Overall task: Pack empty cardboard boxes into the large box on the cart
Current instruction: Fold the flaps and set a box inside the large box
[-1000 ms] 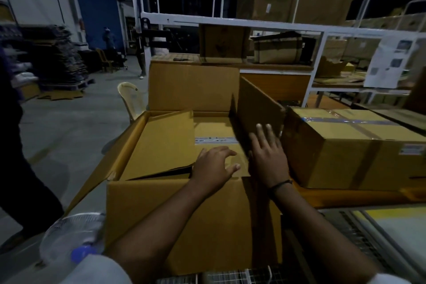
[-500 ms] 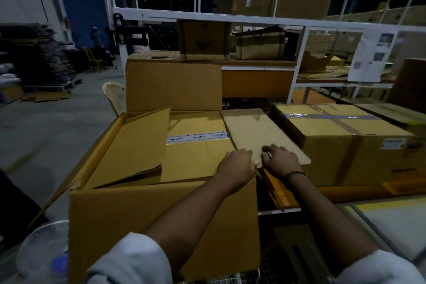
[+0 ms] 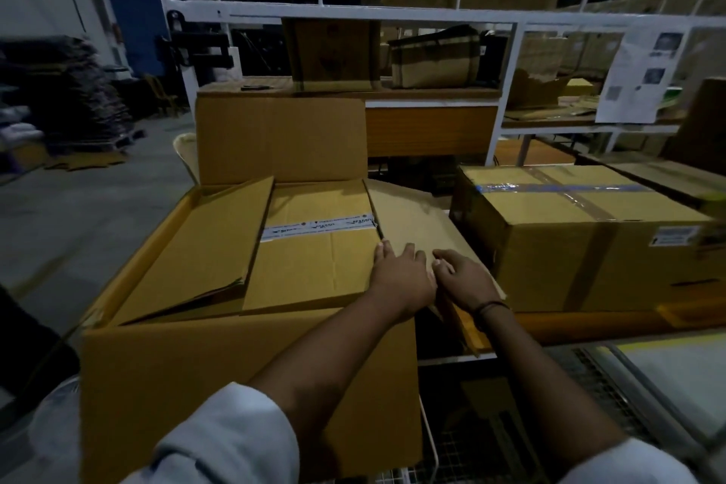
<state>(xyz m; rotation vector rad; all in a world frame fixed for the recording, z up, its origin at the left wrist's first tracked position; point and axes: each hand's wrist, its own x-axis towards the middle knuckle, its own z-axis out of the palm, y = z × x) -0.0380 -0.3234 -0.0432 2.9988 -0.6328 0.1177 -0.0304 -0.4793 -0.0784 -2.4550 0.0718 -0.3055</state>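
Observation:
The large open box (image 3: 243, 377) stands in front of me with its back flap (image 3: 281, 139) upright. Inside lie flattened cardboard boxes: one with a white tape strip (image 3: 314, 248) in the middle and a plain one (image 3: 204, 248) tilted at the left. The large box's right flap (image 3: 416, 224) is folded outward and lies nearly flat. My left hand (image 3: 400, 275) lies on that flap with straight fingers, next to the taped flat box's edge. My right hand (image 3: 465, 279) rests on the same flap just to the right, fingers loosely bent, holding nothing.
A sealed taped carton (image 3: 581, 236) sits close on the right on an orange-edged table (image 3: 589, 322). A white metal rack (image 3: 393, 16) with more cartons stands behind. A white fan (image 3: 51, 440) is at lower left, a plastic chair (image 3: 186, 153) behind the box, open floor (image 3: 78, 208) left.
The right flap went from upright to folded down flat outward under my hands. My left hand's fingers have straightened on it. The person at the left has dropped almost out of view.

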